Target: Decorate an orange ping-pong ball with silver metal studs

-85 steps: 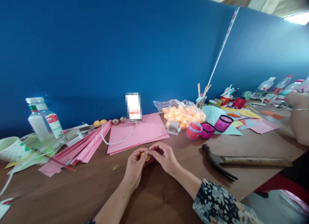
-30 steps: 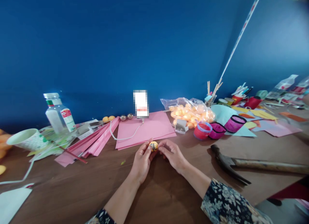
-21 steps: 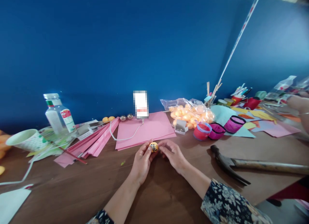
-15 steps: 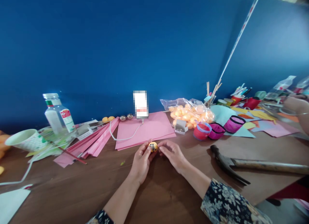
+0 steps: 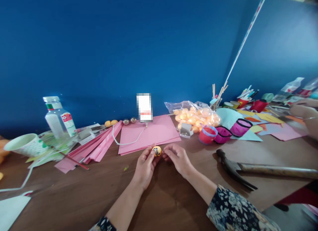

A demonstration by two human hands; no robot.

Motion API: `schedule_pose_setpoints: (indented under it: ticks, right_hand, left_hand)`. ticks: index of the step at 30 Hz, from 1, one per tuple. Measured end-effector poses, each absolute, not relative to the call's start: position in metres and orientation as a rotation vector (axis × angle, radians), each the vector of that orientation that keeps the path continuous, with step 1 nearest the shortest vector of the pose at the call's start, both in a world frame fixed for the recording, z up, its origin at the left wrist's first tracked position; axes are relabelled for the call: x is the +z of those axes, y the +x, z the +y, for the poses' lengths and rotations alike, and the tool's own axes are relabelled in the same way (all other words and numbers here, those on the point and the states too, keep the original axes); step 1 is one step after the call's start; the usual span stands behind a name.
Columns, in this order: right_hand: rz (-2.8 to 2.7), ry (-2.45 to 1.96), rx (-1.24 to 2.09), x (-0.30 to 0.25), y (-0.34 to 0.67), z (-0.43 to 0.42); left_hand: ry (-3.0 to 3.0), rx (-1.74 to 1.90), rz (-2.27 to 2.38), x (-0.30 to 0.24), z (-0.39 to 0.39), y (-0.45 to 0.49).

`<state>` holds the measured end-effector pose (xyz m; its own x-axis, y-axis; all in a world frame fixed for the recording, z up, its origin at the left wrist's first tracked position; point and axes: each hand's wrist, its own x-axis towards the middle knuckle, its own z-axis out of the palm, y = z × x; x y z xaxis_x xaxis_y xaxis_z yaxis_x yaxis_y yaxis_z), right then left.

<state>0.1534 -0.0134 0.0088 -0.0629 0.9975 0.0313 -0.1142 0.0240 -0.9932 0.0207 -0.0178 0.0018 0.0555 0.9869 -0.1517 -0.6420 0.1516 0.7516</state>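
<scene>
My left hand [image 5: 145, 166] pinches a small orange ball [image 5: 157, 150] with a dark patch on its face, held just above the wooden table [image 5: 74, 194]. My right hand [image 5: 177, 158] sits right beside the ball with its fingers curled together at the ball's right side; whether they hold anything is hidden. Both hands rest close to the front edge of a stack of pink paper [image 5: 151, 133].
A hammer [image 5: 250, 173] lies to the right. Behind stand a bag of orange balls [image 5: 196, 115], small paper lanterns [image 5: 223, 133], a staple box [image 5: 185, 130], a plastic bottle [image 5: 58, 118], a paper cup [image 5: 25, 144] and a phone with white cable [image 5: 144, 107]. Another person's hand [image 5: 304, 113] works at far right.
The orange ball, earlier hidden between both hands' fingers, now shows in my left fingertips. The view shifted slightly left. The other person's hand at the right has moved about.
</scene>
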Motion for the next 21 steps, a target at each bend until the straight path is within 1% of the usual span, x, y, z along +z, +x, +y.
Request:
schedule_pose_setpoints:
  ticks: [7, 13, 21]
  right_hand:
    - [-1.329, -1.163, 1.057, 0.0165, 0.1569, -0.015]
    - [-1.316, -1.07, 1.173, 0.0114, 0.1555, -0.0148]
    - [-1.369, -1.079, 1.163, 0.0092, 0.1551, -0.0162]
  left_hand:
    - [0.555, 1.338, 0.792, 0.0039, -0.0185, 0.0212]
    - [0.576, 1.319, 0.755, 0.0022, -0.019, 0.0207]
    - [0.597, 1.307, 0.754, 0.0062, -0.0202, 0.0217]
